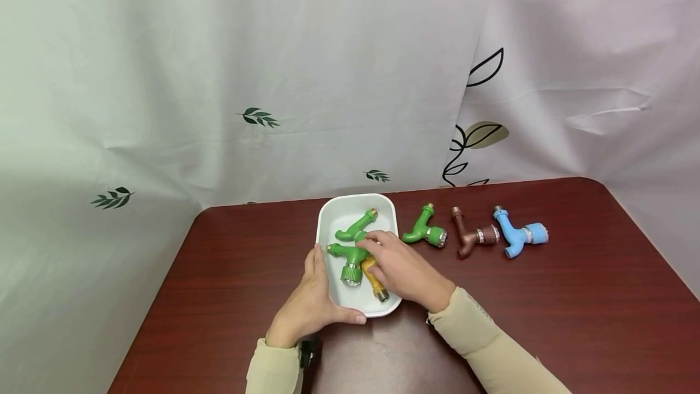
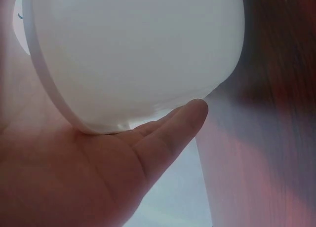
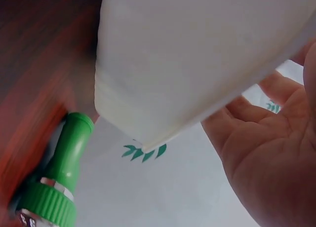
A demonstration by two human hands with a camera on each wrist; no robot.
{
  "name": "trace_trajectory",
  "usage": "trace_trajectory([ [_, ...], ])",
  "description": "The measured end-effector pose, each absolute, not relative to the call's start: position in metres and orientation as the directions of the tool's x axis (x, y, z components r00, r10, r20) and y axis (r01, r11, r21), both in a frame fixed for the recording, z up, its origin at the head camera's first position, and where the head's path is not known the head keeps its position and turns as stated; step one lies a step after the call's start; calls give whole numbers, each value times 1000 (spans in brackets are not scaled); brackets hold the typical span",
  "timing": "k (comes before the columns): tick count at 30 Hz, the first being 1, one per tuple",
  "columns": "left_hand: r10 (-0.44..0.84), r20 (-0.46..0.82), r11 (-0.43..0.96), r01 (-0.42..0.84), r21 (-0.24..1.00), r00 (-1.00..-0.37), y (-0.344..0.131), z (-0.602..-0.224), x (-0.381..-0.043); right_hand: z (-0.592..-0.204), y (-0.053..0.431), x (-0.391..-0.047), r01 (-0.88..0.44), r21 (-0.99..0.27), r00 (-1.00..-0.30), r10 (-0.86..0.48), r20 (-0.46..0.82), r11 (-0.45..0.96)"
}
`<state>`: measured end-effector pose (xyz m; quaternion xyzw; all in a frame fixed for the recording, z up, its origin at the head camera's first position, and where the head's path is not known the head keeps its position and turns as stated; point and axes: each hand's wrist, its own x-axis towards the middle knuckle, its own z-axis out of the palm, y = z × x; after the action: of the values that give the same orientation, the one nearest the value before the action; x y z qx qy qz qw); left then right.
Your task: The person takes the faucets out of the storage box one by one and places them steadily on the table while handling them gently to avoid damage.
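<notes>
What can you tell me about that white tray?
The white tray is a plastic-looking, rectangular dish with rounded corners and raised walls. It sits upright on the table, holding green taps and a yellow piece. The left hand touches its left and near sides; the right hand extends over its right rim.

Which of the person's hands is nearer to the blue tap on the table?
Right. The right hand reaches over the white tray from the side toward the blue tap. The left hand touches the tray's opposite side, farther from the tap.
</notes>
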<state>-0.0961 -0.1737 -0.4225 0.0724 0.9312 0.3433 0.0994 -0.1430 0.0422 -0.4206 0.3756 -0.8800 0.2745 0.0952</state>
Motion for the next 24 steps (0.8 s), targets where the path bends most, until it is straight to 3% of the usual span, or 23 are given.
trace_trajectory([
  [9,214,-138,752,72,655,-967,-173,-423,-96,-425,38,-146,-682,-446,-725,-616,308,580],
  [24,217,-131,750,80,657,-967,-174,-424,-97,-431,31,-149,-708,-407,-701,-646,304,577],
])
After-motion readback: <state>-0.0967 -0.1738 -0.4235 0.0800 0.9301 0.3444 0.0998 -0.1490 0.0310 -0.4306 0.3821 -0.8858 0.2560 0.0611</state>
